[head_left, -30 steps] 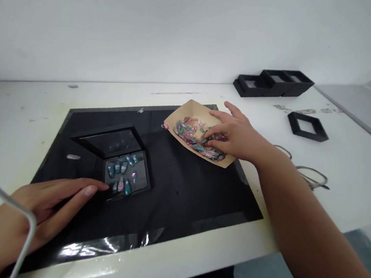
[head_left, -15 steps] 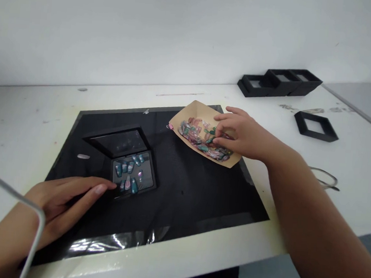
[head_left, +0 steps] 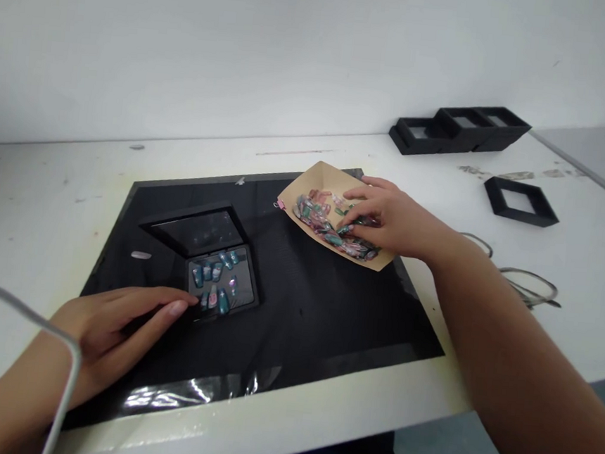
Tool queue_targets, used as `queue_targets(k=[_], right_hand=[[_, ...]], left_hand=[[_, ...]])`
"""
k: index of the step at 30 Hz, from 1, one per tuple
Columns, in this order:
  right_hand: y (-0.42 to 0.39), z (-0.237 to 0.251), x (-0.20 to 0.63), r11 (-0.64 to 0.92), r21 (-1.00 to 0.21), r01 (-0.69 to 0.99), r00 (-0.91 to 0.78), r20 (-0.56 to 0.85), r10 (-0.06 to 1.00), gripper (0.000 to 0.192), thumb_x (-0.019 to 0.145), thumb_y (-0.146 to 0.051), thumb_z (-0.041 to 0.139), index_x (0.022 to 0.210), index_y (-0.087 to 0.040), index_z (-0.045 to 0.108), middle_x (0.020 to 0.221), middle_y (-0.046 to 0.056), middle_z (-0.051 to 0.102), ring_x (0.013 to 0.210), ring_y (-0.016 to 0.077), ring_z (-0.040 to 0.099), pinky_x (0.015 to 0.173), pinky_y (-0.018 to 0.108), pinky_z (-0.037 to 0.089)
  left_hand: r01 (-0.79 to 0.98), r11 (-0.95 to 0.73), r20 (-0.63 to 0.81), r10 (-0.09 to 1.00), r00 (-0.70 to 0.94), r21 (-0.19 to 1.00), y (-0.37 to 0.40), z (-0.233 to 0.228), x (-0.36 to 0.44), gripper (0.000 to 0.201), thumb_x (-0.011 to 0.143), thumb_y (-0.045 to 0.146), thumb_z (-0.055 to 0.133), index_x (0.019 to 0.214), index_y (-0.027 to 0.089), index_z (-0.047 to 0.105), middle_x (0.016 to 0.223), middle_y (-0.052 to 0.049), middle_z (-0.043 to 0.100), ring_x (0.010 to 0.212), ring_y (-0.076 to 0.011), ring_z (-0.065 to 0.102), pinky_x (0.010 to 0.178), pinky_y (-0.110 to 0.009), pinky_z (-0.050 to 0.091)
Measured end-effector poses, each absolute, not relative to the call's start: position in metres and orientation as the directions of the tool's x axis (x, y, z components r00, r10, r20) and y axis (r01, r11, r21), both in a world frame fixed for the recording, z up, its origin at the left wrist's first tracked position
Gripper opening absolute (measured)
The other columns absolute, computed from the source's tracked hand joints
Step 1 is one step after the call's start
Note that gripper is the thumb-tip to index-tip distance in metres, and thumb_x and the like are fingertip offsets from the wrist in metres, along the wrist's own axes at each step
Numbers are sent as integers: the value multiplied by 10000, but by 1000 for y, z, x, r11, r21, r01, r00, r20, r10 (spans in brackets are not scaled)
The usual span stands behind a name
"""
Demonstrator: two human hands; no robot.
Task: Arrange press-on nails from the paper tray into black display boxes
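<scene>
Picking among the small coloured pieces (head_left: 329, 224) heaped on the brown paper tray (head_left: 314, 178), the right hand (head_left: 388, 217) has its fingertips drawn narrow on the heap, though I cannot tell if one piece is already pinched, while the left hand (head_left: 114, 320) lies flat and holds nothing, fingertips touching the open black box (head_left: 223, 287) with several pieces inside. Carrying a piece across would need a fine pinch and careful placing. Everything sits on a glossy black mat (head_left: 300, 311) upon a white table (head_left: 46, 183) by a plain wall, with empty black frames (head_left: 459, 128) further back.
</scene>
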State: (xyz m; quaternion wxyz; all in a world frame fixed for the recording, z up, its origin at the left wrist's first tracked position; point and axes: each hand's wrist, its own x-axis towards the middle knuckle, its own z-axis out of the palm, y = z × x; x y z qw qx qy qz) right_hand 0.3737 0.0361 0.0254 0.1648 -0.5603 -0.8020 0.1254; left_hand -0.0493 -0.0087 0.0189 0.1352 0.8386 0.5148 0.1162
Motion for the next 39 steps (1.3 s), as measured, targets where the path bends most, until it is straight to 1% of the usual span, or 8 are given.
queue_targets(k=[6, 12, 18, 24, 29, 33, 36, 39], right_hand=[[32, 37, 379, 353, -569, 743, -256, 246, 935, 190, 797, -319, 733, 954, -322, 841, 1290, 33, 715, 1297, 353, 569, 1108, 584, 450], [26, 43, 375, 343, -733, 588, -237, 249, 939, 160, 789, -351, 763, 929, -325, 835, 1250, 30, 731, 1176, 300, 657, 1027, 488, 538], [28, 38, 378, 308, -749, 586, -187, 245, 951, 161, 785, -364, 766, 907, -281, 828, 1208, 62, 744, 1091, 302, 693, 917, 487, 590], [28, 38, 375, 183, -795, 579, -125, 135, 983, 195, 808, -408, 766, 925, -254, 795, 1116, 57, 775, 997, 293, 726, 861, 461, 609], [29, 36, 377, 157, -783, 602, -99, 121, 988, 199, 812, -409, 748, 925, -247, 768, 1090, 62, 773, 955, 292, 729, 823, 464, 615], [28, 38, 375, 172, -746, 643, -81, 158, 984, 125, 796, -287, 681, 891, -248, 751, 1062, 47, 771, 960, 282, 723, 849, 462, 608], [23, 45, 369, 218, -744, 631, -86, 212, 973, 153, 790, -228, 595, 853, -250, 732, 975, 32, 768, 915, 259, 720, 843, 441, 605], [21, 49, 369, 301, -636, 711, -128, 303, 944, 213, 783, -188, 575, 861, -277, 753, 1003, 18, 757, 995, 262, 696, 943, 455, 569]], left_hand=[[824, -429, 48, 894, 445, 369, -9, 21, -50, 475, 936, 675, 483, 980, 324, 800, 963, 21, 810, 846, -192, 775, 777, -254, 625], [817, -420, 23, 893, 448, 395, -9, 21, -52, 466, 956, 666, 460, 1000, 341, 791, 991, 55, 807, 875, -164, 765, 823, -213, 594], [806, -427, 24, 888, 458, 410, -9, 21, -53, 429, 962, 632, 498, 1019, 320, 787, 1011, 39, 805, 895, -160, 765, 829, -199, 590], [800, -446, 36, 880, 473, 401, -9, 23, -51, 419, 970, 613, 489, 1012, 321, 787, 1000, 36, 806, 889, -167, 766, 819, -220, 605], [807, -447, 45, 883, 468, 387, -9, 23, -50, 453, 970, 628, 470, 1001, 311, 792, 982, 22, 808, 871, -174, 766, 845, -242, 608], [796, -448, 42, 880, 474, 408, -9, 24, -49, 435, 964, 617, 493, 1008, 304, 792, 993, 9, 809, 873, -191, 765, 801, -249, 614], [793, -440, 38, 882, 470, 422, -9, 24, -49, 421, 962, 611, 504, 1011, 305, 789, 993, 14, 808, 869, -188, 765, 789, -238, 611], [795, -420, 21, 889, 458, 437, -9, 21, -50, 409, 955, 616, 522, 1029, 311, 784, 1013, 29, 805, 888, -175, 764, 794, -214, 601]])
